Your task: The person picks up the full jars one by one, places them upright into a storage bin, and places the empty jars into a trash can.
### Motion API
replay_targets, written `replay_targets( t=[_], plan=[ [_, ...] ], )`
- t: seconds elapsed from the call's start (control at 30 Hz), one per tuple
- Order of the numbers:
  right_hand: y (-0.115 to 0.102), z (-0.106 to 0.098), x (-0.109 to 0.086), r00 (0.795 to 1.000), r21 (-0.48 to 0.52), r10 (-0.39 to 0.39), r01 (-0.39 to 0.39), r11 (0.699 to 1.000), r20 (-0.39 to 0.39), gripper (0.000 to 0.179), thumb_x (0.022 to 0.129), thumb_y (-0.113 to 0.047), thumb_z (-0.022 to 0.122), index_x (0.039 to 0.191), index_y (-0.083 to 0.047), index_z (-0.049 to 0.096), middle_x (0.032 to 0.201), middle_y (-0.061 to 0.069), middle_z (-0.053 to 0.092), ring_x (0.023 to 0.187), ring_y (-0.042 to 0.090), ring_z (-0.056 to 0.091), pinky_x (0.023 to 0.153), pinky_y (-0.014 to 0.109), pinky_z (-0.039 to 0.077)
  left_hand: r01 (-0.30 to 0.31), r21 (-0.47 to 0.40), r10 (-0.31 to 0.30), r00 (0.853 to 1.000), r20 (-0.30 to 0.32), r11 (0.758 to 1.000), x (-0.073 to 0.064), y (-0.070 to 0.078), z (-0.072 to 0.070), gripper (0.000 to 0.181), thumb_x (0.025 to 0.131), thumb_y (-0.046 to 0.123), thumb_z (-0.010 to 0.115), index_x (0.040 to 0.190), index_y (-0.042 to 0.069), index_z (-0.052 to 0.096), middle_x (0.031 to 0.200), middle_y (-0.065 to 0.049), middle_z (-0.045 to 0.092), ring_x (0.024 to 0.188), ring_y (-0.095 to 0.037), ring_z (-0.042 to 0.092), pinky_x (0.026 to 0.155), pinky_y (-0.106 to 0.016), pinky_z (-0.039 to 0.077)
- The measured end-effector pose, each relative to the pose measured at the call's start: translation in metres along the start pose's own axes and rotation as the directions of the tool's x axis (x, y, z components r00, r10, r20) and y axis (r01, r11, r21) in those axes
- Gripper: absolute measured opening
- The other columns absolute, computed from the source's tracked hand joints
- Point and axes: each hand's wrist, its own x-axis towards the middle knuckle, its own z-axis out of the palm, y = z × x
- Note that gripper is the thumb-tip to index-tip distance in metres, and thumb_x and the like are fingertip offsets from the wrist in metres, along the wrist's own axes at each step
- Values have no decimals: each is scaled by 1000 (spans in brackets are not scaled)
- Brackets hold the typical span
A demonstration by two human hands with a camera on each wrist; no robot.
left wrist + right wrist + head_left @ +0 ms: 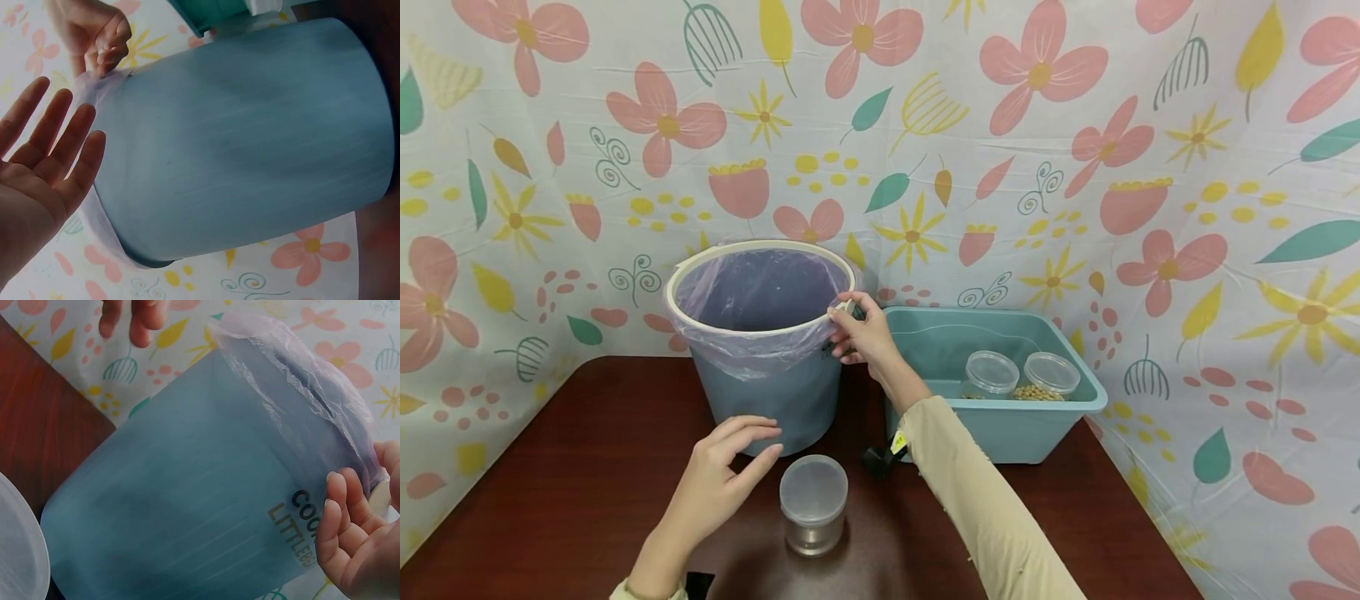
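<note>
A blue-grey trash bin [767, 408] stands upright on the table, with a thin translucent pinkish bag [730, 354] folded over its top. Around the mouth runs a cream ring [752, 332]. My right hand [867, 335] pinches that ring and the bag at the bin's right side, thumb above and fingers curled underneath. In the right wrist view, printed lettering [292, 531] shows on the bin wall beside those fingers. My left hand [718, 471] hovers in front of the bin, holding nothing; its fingers [69, 134] are spread and fairly straight in the left wrist view.
A clear lidded jar [814, 504] stands near the left hand. To the right, a teal tub [1000, 433] holds two lidded jars, one [1049, 377] with tan pellets or beans. A black object with a yellow label [887, 452] lies by the tub. Floral cloth [925, 125] hangs behind.
</note>
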Motion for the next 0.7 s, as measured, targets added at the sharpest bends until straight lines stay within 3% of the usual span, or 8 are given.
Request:
replay_targets(
  t=[0.27, 0.53, 0.7],
  plan=[
    [0, 0, -1, 1000, 1, -3, 3, 1000, -5, 34, 87, -21, 59, 118, -17, 47, 56, 5, 54, 39, 13, 50, 39, 25, 43, 27, -6, -27, 999, 19, 1000, -8, 0, 8, 16, 76, 7, 70, 91, 12, 68, 100, 9, 59, 93, -12, 56, 79, -14, 40],
    [0, -1, 0, 1000, -3, -11, 11, 1000, -7, 34, 87, -21, 58, 119, -17, 47, 56, 6, 54, 38, 13, 50, 38, 25, 42, 68, 4, -68, 995, 76, 998, -17, -1, 18, 13, 78, 14, 70, 91, 15, 67, 100, 12, 58, 93, -8, 55, 74, -28, 47],
    [0, 0, -1, 1000, -5, -11, 11, 1000, -7, 33, 87, -21, 59, 118, -17, 47, 57, 6, 54, 38, 13, 50, 38, 25, 42, 91, 41, -95, 989, 114, 995, -23, -4, 24, 14, 78, 19, 70, 92, 16, 67, 101, 13, 57, 94, -7, 55, 74, -30, 47]
  ],
)
